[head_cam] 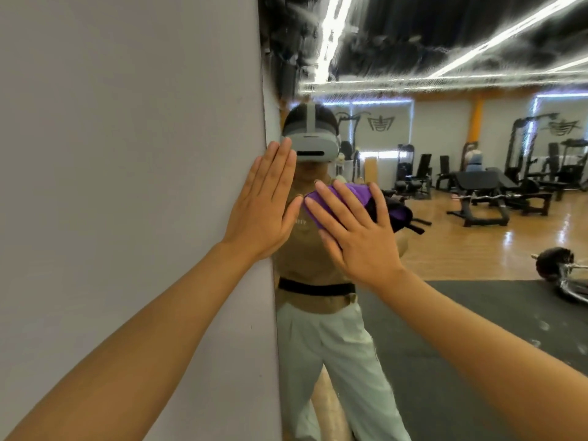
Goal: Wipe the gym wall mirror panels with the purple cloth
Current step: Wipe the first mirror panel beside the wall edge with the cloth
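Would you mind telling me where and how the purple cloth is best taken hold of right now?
Probably by the bunched fold of the purple cloth that sticks out right of the right hand. That hand's flat fingers press the rest against the mirror, leaving little else exposed. Come from the right, pinching thumb and fingers round the fold; the left hand lies flat at the wall edge.

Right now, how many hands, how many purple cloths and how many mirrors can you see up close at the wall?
Hands: 2, the left hand flat at the grey wall's edge, the right hand pressing the cloth
Purple cloths: 1, the purple cloth under the right hand
Mirrors: 1, the mirror
Total: 4
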Motion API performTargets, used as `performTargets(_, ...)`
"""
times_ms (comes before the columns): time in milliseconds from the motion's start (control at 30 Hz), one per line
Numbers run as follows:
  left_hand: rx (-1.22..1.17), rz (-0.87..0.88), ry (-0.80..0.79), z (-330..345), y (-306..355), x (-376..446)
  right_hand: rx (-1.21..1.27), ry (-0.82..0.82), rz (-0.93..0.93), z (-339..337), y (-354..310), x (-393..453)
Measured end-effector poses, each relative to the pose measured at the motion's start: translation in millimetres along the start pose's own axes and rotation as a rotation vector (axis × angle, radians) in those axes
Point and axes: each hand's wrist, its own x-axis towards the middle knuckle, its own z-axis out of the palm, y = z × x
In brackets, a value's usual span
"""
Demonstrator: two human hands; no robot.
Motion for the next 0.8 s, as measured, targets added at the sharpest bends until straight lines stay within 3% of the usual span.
performTargets(67,-0.01,-0.006,-0.001,1,1,0,0.009,-0.008,0.032,5,-18,-13)
performTargets(233,-0.001,-0.005,-0.005,2,-2,0,-0.067,-0.191,-0.345,24,-51,-92)
performTargets(333,0.034,-0.013,-0.026,3,-1,0,-0.103,-0.269,-0.471,28,-60,-129)
performTargets(600,0.099,-0.074,-0.056,6,11,-1,-0.09,-0.336,-0.675,20,-32,-114)
performTargets(667,0.1,-0.066,-0.06,7,11,-2,-0.103,-0.284,-0.609,14,-11,-88)
performTargets(800,0.095,-0.074,-0.056,8,10,-1,-0.129,-0.199,-0.241,-7,35,-24)
